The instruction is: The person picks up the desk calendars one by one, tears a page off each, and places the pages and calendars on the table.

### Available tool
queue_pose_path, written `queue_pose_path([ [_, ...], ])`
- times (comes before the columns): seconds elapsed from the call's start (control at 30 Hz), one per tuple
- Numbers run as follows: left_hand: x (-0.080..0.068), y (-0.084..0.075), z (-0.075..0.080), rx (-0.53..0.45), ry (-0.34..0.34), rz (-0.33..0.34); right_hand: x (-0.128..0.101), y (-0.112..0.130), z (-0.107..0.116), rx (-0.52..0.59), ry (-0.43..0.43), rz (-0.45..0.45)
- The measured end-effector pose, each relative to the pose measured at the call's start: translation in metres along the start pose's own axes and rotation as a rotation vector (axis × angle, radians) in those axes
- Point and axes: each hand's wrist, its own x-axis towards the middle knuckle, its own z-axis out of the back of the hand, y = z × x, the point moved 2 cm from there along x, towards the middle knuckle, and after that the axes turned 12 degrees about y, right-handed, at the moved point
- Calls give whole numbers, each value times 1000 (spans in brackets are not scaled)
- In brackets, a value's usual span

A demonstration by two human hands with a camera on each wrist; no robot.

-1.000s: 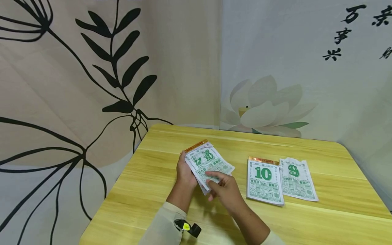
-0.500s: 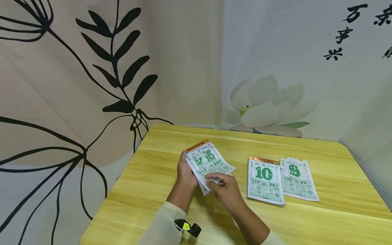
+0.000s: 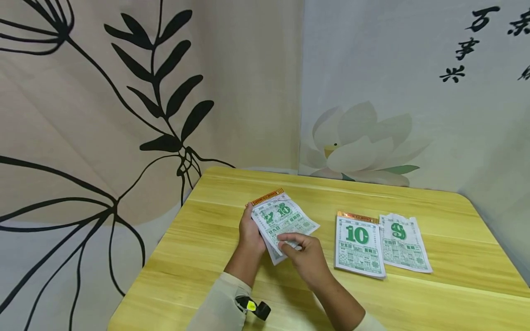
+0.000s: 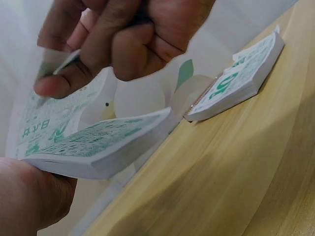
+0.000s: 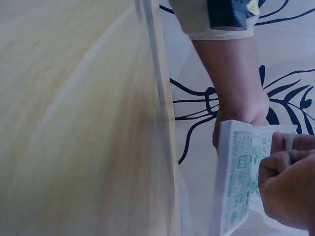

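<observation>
My left hand (image 3: 250, 235) grips a tear-off calendar pad (image 4: 93, 169) by its left side, above the table. An orange strip (image 3: 267, 196) binds its top edge. Between thumb and forefinger, my right hand (image 3: 307, 259) pinches the lower part of the top sheet (image 3: 285, 216), which carries green print and a "10". In the left wrist view this sheet rises away from the thick stack below, its top end still at the pad. The right wrist view shows the pad's printed face (image 5: 240, 172) beside the lifted sheet, with the right fingers (image 5: 278, 162) curled at it.
On the wooden table (image 3: 198, 248), to the right, lies a second calendar pad (image 3: 359, 248) showing a green "10". Against its right side is a loose sheet (image 3: 406, 250) with a "9" and a ragged top edge. Patterned cloth (image 3: 248, 82) hangs behind the table.
The right hand's lower fingers have drawn in behind the top sheet. Slightly more of the pad's lower corner shows beneath it. The left hand keeps its grip; the table items have not moved.
</observation>
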Motion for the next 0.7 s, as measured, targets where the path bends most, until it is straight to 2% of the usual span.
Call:
queue_pose_path([
  [0.2, -1, 2, 2, 24, -8, 25, -1, 2, -3, 97, 43, -30],
  [0.4, -3, 2, 4, 33, 5, 18, -2, 3, -6, 111, 121, -49],
  [0.5, -4, 2, 7, 39, 28, 31, -2, 4, -6, 135, 156, -42],
  [0.7, -6, 1, 9, 15, 100, 44, 2, 7, -2, 276, 181, -57],
])
